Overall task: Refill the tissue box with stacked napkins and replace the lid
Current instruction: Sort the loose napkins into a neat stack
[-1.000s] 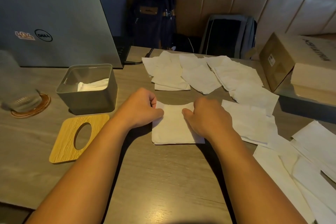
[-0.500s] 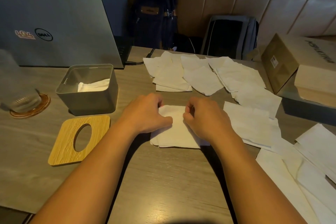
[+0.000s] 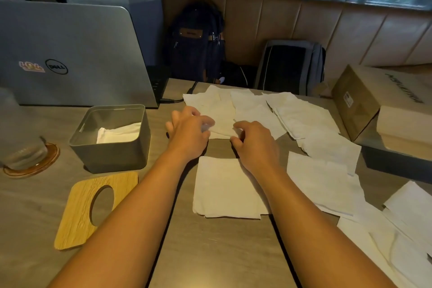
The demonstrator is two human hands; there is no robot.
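While both hands pinch one napkin [image 3: 221, 130] between them near the counter's far edge, left hand [image 3: 187, 131] and right hand [image 3: 254, 142] each closed on a side, a neat stack of napkins [image 3: 224, 189] lies mid-counter. Left of it sits the open grey tissue box [image 3: 112, 140], the wooden lid [image 3: 79, 213] flat on the counter [image 3: 210, 252] nearer the front edge. Behind: laptop [image 3: 77, 54], backpacks against a brown bench.

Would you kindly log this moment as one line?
both hands, left and right, pinch napkin | stack on table | box open | lid off
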